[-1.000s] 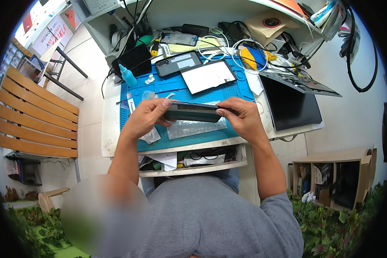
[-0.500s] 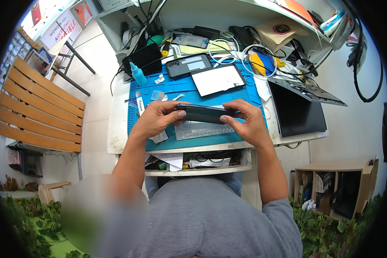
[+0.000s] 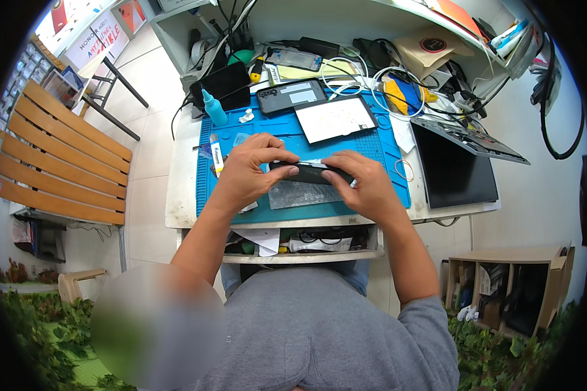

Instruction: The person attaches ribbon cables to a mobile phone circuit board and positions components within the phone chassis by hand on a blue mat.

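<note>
A dark smartphone (image 3: 310,173) is held level above the blue work mat (image 3: 231,218), its narrow edge showing a light strip along the top. My left hand (image 3: 257,168) pinches its left end between thumb and fingers. Its right part is gripped by my right hand (image 3: 364,182), thumb at the near side and fingers over the upper edge. Below the phone, a clear bubble-wrap sheet (image 3: 300,197) lies on the mat. Beyond my hands are a white rectangular panel (image 3: 332,120) and a black phone back cover (image 3: 291,96).
A light-blue dropper bottle (image 3: 214,108) stands at the mat's far left. Coiled white cables (image 3: 378,81) clutter the back. An opened laptop (image 3: 453,166) lies at the right. In front is an open drawer (image 3: 306,257) with tools and papers. A slatted wooden bench (image 3: 62,163) stands left.
Both hands have shifted their grip and moved inward along the phone. It has tilted, so its edge with the light strip now shows instead of its dark flat face.
</note>
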The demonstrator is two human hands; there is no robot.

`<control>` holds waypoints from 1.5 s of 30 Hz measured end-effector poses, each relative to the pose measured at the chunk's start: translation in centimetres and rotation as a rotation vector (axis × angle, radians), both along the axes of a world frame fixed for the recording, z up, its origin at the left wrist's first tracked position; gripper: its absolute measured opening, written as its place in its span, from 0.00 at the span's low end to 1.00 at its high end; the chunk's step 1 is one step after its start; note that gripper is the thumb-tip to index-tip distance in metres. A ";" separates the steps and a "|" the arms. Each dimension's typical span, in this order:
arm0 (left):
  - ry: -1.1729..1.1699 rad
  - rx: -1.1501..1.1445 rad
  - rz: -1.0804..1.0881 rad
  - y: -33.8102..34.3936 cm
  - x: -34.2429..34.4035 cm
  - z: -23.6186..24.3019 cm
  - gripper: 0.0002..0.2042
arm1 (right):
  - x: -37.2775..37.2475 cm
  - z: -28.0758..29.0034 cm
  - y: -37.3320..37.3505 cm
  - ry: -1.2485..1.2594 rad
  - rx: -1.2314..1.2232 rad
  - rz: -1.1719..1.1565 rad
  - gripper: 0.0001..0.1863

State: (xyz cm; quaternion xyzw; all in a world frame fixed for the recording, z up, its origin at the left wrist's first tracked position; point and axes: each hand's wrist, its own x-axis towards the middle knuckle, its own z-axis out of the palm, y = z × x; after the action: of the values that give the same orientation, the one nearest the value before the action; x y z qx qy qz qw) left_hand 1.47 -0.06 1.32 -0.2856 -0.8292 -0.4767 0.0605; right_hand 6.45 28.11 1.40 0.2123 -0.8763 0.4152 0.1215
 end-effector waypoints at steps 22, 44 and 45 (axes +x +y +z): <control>0.238 -0.109 -0.038 -0.5 0.5 0.0 0.16 | -0.4 -1.9 -1.1 0.295 0.039 0.096 0.15; 0.601 -0.211 -0.221 -3.8 1.8 -3.8 0.11 | 4.8 -5.3 3.6 0.461 0.161 0.076 0.15; 0.598 -0.209 -0.226 -3.9 1.8 -3.9 0.11 | 5.0 -5.3 3.7 0.429 0.164 0.081 0.15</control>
State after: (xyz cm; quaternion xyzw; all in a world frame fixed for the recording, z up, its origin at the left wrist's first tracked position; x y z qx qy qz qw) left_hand 3.30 -3.96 -2.59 -0.5077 -0.7821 -0.2879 0.2182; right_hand 11.43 31.82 -3.91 0.3400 -0.8518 0.2927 0.2706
